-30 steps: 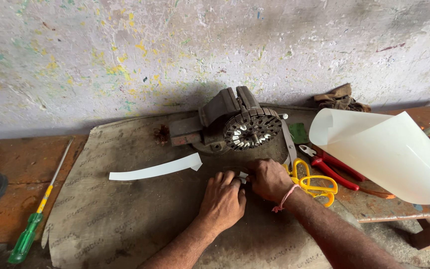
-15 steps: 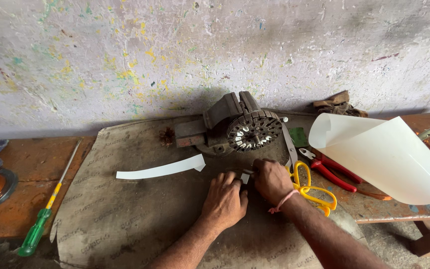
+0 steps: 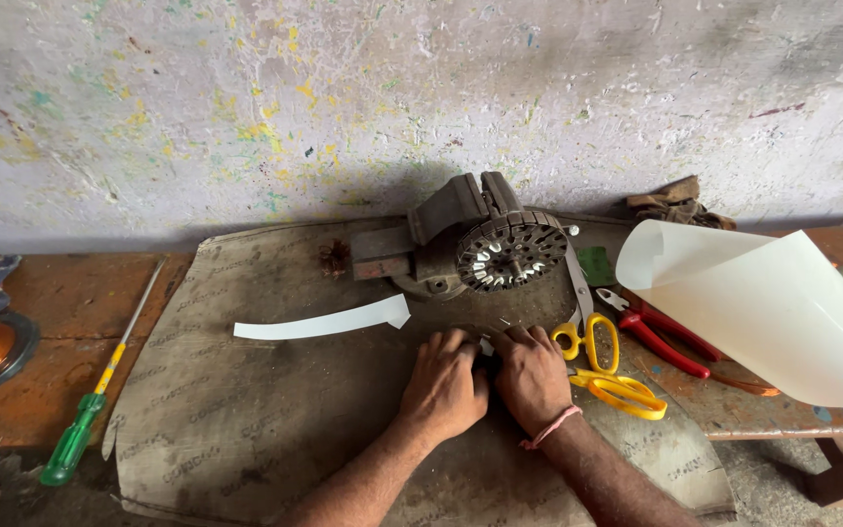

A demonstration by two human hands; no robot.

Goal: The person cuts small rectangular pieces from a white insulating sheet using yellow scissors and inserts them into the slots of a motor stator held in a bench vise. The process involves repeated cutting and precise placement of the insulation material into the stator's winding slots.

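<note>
Both hands, left hand [image 3: 444, 386] and right hand [image 3: 531, 376], pinch a small white piece [image 3: 486, 345] together. Yellow scissors [image 3: 609, 376] sit just beside the right; bare mat [image 3: 275, 410] lies open leftward.

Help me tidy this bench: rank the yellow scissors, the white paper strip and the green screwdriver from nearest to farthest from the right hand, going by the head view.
From the right hand:
1. Yellow scissors, just to its right, almost touching.
2. White paper strip, to the left, beyond the left hand.
3. Green screwdriver, far left, on the wooden bench by the mat's edge.
</note>
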